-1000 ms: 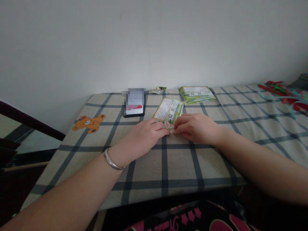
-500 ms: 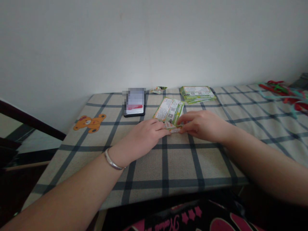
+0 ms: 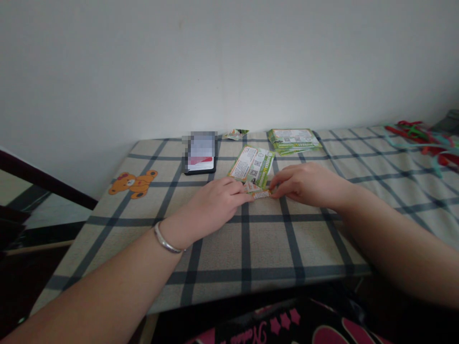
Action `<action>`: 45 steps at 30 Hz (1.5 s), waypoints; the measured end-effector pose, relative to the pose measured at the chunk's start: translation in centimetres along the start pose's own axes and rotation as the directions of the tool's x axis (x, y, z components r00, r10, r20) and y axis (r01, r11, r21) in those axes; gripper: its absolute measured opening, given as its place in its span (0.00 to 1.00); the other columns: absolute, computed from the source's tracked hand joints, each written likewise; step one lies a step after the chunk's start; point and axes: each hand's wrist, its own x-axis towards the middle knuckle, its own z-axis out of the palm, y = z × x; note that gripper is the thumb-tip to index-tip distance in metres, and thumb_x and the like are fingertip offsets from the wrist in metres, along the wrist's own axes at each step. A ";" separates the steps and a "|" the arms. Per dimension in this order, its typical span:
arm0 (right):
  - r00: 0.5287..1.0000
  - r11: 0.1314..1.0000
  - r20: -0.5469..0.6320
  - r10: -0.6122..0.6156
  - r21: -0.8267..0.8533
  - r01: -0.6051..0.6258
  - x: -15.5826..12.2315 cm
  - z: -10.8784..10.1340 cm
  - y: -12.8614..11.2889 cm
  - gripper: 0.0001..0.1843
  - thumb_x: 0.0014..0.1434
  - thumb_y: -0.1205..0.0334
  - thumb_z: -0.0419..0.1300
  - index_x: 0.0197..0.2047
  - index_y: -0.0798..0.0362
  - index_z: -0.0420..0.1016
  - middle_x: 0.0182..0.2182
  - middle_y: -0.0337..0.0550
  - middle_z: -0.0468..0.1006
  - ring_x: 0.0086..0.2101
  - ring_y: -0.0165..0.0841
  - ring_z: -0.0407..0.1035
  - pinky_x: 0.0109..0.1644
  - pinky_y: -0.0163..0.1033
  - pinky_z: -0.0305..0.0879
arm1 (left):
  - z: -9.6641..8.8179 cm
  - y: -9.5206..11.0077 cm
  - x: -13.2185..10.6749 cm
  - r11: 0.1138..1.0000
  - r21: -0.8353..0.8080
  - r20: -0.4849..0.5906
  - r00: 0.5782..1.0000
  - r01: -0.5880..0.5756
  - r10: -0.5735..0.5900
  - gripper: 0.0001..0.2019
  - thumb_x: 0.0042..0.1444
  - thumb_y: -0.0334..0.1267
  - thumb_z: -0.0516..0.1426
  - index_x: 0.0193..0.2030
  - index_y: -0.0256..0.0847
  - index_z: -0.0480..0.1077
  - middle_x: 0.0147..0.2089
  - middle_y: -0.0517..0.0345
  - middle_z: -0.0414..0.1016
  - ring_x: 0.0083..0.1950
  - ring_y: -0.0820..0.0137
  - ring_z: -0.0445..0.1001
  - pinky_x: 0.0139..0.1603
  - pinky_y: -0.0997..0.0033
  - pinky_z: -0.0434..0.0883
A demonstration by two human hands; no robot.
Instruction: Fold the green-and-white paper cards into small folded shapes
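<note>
A green and white printed leaflet point(image 3: 253, 165) lies on the checked tablecloth point(image 3: 272, 239), its near edge folded over into a narrow strip. My left hand point(image 3: 211, 203), a silver bangle on its wrist, presses the left end of that fold with curled fingers. My right hand point(image 3: 308, 184) pinches the fold's right end with thumb and fingertips. Both hands rest on the cloth.
A phone point(image 3: 200, 153) lies left of the leaflet. A stack of similar leaflets point(image 3: 292, 138) sits by the wall, with a small folded paper piece point(image 3: 235, 134) to its left. Red and green ribbons point(image 3: 426, 138) lie far right. A bear print point(image 3: 133, 183) marks the cloth.
My right hand has slid to the right along the folded edge, uncovering more of the strip. My left hand has stayed where it was.
</note>
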 end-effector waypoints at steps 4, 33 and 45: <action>1.000 0.999 0.000 0.028 0.025 -0.028 -0.2 0.1 0.4 0.18 0.55 0.74 0.55 0.38 0.44 0.81 0.43 0.33 0.81 0.41 0.30 0.74 0.39 0.35 0.64 | 0.0 -0.1 0.0 0.999 -0.040 0.019 1.000 0.012 -0.011 0.15 0.62 0.29 0.54 0.53 0.43 0.73 0.43 0.54 0.73 0.47 0.64 0.69 0.49 0.60 0.71; 0.999 0.998 -0.035 -0.037 -0.058 0.035 1.5 1.9 -1.9 0.11 0.62 0.67 0.55 0.42 0.49 0.78 0.39 0.41 0.79 0.40 0.34 0.69 0.41 0.39 0.62 | -1.3 -0.2 0.2 0.992 0.123 0.041 0.999 -0.003 -0.003 0.07 0.62 0.33 0.56 0.44 0.43 0.75 0.44 0.56 0.76 0.46 0.62 0.71 0.47 0.58 0.68; 0.999 0.998 -0.038 -0.023 -0.051 0.021 1.3 2.2 -1.7 0.11 0.62 0.67 0.55 0.43 0.49 0.78 0.40 0.41 0.79 0.41 0.34 0.70 0.42 0.39 0.63 | -2.8 -0.6 0.0 0.997 0.071 0.122 0.992 0.009 -0.017 0.07 0.61 0.33 0.57 0.41 0.46 0.77 0.42 0.62 0.79 0.46 0.64 0.72 0.49 0.60 0.65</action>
